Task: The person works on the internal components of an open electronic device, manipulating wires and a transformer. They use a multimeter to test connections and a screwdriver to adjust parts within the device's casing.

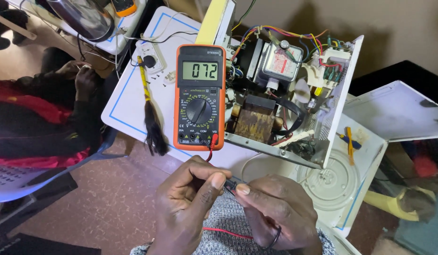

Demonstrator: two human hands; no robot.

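While your left hand (pixel 188 208) and right hand (pixel 275 212) pinch the probe tips (pixel 229 185) together, the meter (pixel 200 97) stands propped facing you, readable.

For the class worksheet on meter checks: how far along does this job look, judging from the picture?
Done: the appliance chassis is open, wiring exposed, and the orange multimeter is switched on, showing a reading. In hand: the left hand and right hand pinch the probe tips together. Left: neither probe touches any part inside the chassis yet.
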